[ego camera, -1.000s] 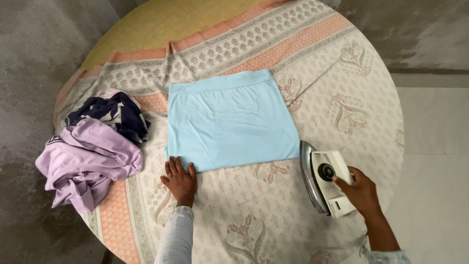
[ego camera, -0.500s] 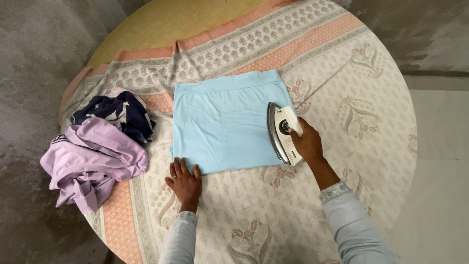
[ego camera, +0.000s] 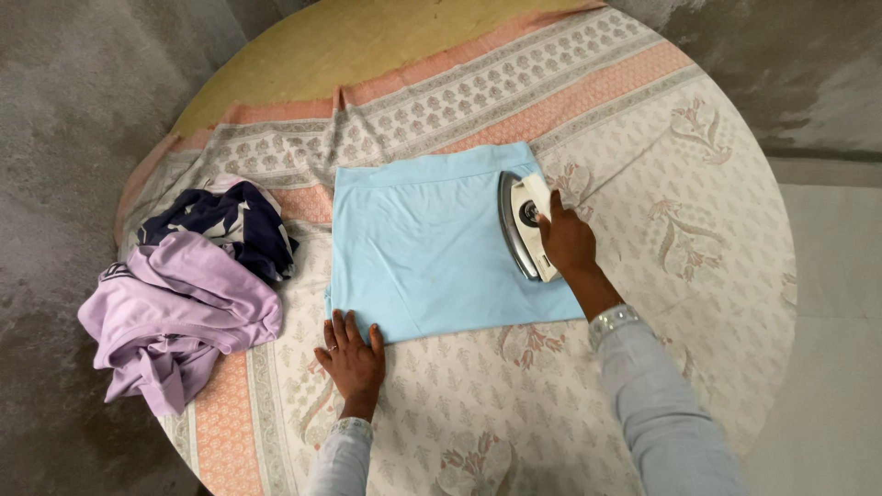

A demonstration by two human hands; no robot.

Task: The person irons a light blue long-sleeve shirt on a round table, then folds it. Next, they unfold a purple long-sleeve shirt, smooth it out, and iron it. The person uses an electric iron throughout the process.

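We grip the iron point(ego camera: 524, 223) in our right hand point(ego camera: 567, 241), fingers wrapped round its handle, the soleplate resting on the right part of the light blue cloth point(ego camera: 432, 248) spread over the patterned sheet point(ego camera: 643, 165). Our left hand point(ego camera: 352, 356) lies flat and spread at the cloth's near left corner — fingertips on its edge — while a lilac garment point(ego camera: 175, 312) and a navy one point(ego camera: 225, 220) sit heaped to the left.

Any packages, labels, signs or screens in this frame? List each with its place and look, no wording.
None in view: no package, sign or screen.
Nearest to a marking: the round dark dial on the white iron, under the right hand on the light blue garment.
The lilac garment shows a dark striped edge at its left; whether it is a label cannot be told.
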